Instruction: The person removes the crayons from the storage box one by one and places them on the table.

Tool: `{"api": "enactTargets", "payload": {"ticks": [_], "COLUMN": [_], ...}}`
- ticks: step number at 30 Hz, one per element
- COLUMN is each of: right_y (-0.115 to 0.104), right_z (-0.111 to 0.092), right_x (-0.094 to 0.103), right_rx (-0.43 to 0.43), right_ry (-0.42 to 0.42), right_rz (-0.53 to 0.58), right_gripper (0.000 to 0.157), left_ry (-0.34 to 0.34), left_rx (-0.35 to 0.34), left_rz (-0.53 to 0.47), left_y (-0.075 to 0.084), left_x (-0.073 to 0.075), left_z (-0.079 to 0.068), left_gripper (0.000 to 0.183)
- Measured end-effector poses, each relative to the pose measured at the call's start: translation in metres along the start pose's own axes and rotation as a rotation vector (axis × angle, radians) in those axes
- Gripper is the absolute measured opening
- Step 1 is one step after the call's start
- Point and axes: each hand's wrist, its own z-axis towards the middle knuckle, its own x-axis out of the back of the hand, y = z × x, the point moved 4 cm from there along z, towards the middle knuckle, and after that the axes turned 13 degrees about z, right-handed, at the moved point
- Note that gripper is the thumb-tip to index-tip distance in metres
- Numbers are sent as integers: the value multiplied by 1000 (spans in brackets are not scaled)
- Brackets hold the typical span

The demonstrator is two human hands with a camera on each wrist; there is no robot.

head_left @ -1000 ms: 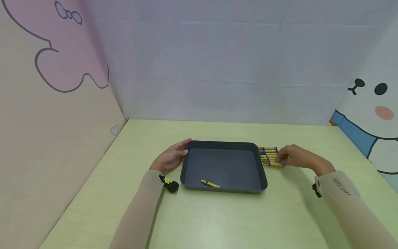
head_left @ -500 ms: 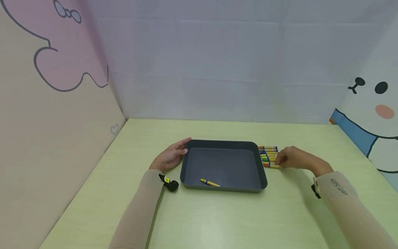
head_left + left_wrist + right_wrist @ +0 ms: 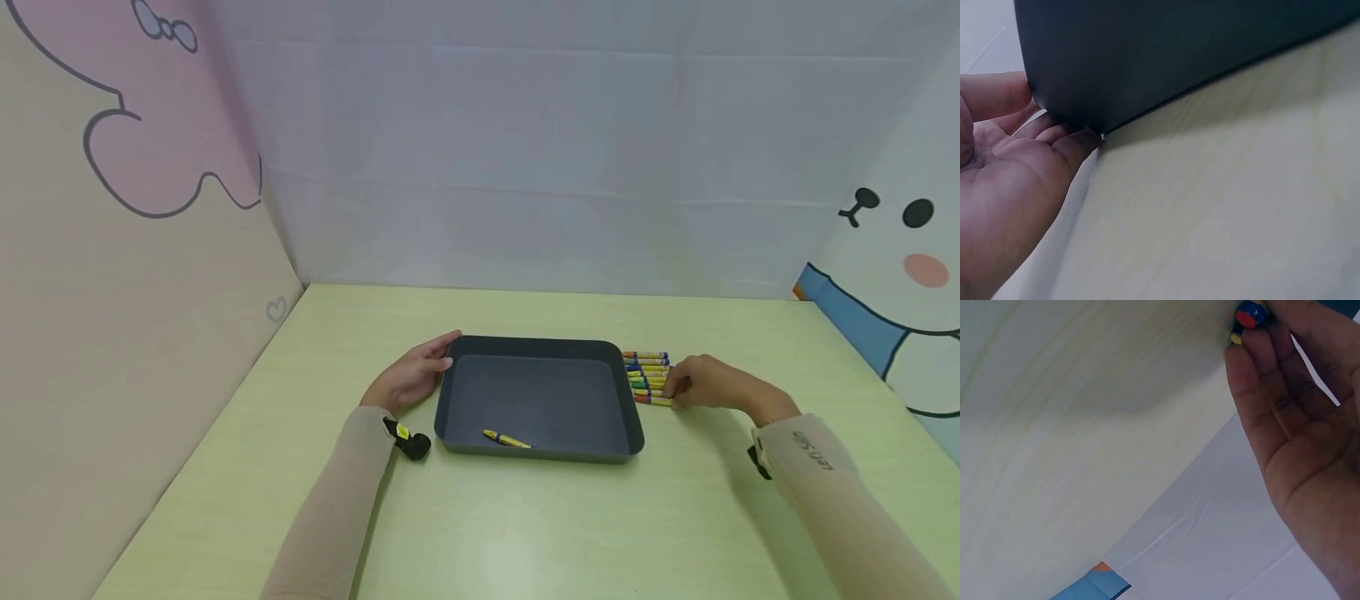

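Note:
My left hand grips the left side of a dark grey rectangular tray, its thumb at the rim and the other fingers along the outer wall. In the left wrist view the fingertips reach the tray's lower edge. Inside the tray, by the near wall, lies one yellow crayon. My right hand is at the right ends of a row of several crayons against the tray's right side. It pinches a crayon whose round end shows red inside a blue band; most of that crayon is hidden behind the fingers.
The pale wooden table extends around the tray on all sides. A white cloth backdrop stands behind it. Printed side panels, one with a pink figure and one with a bear face, rise left and right.
The nearest crayon has shifted left and lined up with the others beside the tray. My right hand has moved slightly toward me. The left hand and tray have stayed put.

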Motion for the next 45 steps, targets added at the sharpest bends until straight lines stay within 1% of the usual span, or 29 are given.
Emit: {"api": "enactTargets", "payload": {"ticks": [5,16,26,30,34,36,40,45], "right_y": [2,2,-5,-14,-27,-33,-47,-67], "right_z": [0,0,-1,0,3,5,8,14], "right_x": [-1,-2,1,2,5,6,8,9], "right_rx": [-18,-20,-18,11,68,92,116,163], "right_ry": [-2,0,-9,2,22,30,27,6], "right_rz": [-2,-16,-6,-34,-84,-95,-75,-16], "right_gripper": [9,10,11,11,12,14,19,22], "left_ry": [0,-1,-2,-18,-47,-45,-25,-15], "left_rx": [2,-6,0,-17,-52,-51,-27,-4], "left_rz": [1,1,1,3,21,21,4,-19], "left_y": [0,-1,-2,-1,0,0,0,0], "left_x": [0,1,2,1,1,1,1,1], "left_z": [0,2,4,3,1,1,3,4], "left_gripper": [63,64,62,62,63,63,62,62]}}
